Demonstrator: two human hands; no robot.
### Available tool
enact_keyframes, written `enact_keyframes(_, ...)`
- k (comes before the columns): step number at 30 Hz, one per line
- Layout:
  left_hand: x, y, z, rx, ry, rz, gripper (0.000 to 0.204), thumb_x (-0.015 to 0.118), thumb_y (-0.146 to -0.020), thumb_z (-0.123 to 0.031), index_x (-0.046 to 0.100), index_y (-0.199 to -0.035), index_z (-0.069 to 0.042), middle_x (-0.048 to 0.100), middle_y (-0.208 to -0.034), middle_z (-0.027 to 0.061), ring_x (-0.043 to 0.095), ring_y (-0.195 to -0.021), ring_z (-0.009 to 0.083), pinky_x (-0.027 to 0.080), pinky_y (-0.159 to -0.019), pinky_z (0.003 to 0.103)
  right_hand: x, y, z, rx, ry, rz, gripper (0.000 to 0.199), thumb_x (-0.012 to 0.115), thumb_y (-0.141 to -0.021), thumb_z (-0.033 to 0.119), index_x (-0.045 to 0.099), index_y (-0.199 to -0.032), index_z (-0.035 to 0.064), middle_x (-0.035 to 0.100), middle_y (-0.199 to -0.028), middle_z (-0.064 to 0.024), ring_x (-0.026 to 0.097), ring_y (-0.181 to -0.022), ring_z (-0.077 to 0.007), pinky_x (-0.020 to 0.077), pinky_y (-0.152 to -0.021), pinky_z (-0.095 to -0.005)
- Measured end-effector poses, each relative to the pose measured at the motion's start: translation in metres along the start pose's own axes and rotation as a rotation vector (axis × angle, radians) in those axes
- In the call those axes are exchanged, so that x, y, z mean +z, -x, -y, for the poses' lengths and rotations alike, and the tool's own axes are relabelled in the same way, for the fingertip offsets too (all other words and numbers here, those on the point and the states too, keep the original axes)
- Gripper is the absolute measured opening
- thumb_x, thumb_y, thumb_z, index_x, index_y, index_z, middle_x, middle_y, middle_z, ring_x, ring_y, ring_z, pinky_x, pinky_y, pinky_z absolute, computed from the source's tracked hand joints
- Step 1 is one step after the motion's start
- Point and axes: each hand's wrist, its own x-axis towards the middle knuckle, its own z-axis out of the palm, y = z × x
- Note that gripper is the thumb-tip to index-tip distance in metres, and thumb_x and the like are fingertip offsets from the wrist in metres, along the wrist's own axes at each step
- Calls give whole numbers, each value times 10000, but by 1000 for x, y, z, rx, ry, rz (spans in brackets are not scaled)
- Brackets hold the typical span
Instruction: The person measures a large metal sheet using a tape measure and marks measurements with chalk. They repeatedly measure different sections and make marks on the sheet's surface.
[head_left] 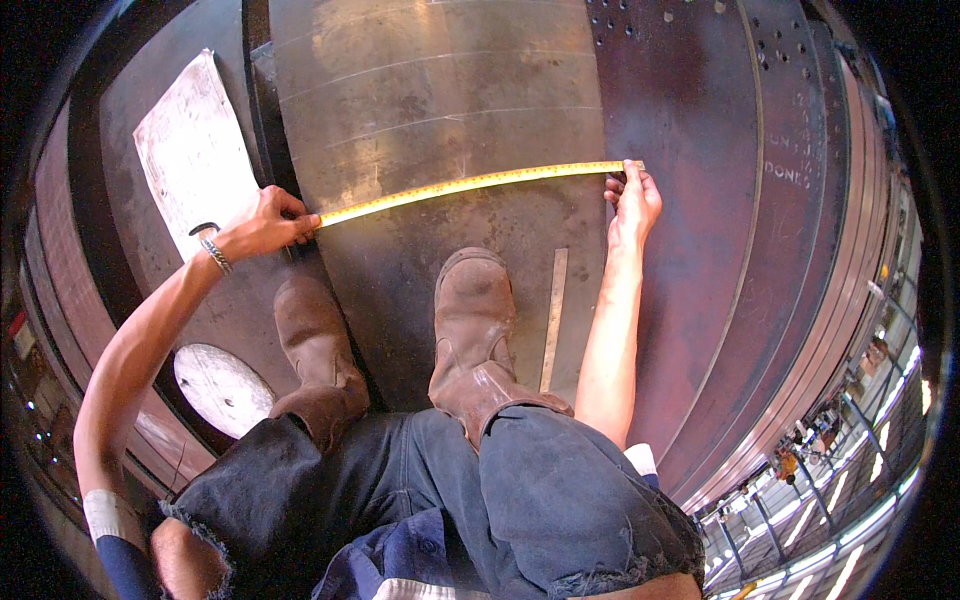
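Observation:
A yellow tape measure blade (470, 184) is stretched across a brown steel plate (430, 120) scribed with several pale lines. At the plate's left edge my left hand (265, 222) pinches one end of the blade between thumb and fingers. My right hand (634, 200) grips the other end at the right edge, where a darker reddish plate begins. The blade bows slightly and slopes up toward the right. A narrow flat steel rule (554, 320) lies on the plate beside my right forearm, apart from both hands.
My brown boots (474, 300) stand below the tape. Left of the plate lie a marked white sheet (190, 140) and a pale oval piece (222, 388). Dark drilled plates (790, 200) step away on the right, with railings (770, 530) beyond. A dark gap runs along the left edge.

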Motion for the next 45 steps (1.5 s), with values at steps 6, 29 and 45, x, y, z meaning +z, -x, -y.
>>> enact_keyframes(6, -1, -2, -1, -11, 29, 26, 351, 620, -892, -320, 718, -801, 5, 677, -672, 75, 619, -619, 128, 492, -599, 308, 3, 1, 3, -10, 40, -21, 150, 642, -901, 162, 590, -855, 29, 597, -752, -40, 603, -538, -119, 484, -420, -229)
enact_keyframes(29, -2, -2, -2, -49, 26, 38, 373, 632, -894, -331, 718, -805, 22, 692, -703, 93, 657, -663, 139, 520, -629, 297, -10, -4, 0, 48, -55, -17, 174, 659, -886, 164, 603, -930, 6, 635, -767, -82, 618, -564, -135, 518, -458, -238)
enact_keyframes(45, -5, -2, -2, -54, 5, 75, 344, 641, -897, -334, 733, -913, -3, 713, -750, 78, 676, -662, 121, 543, -623, 261, 34, 58, 72, -276, 270, 512, 227, 579, -959, 266, 671, -915, 63, 617, -705, 13, 486, -542, -18, 407, -438, -179)
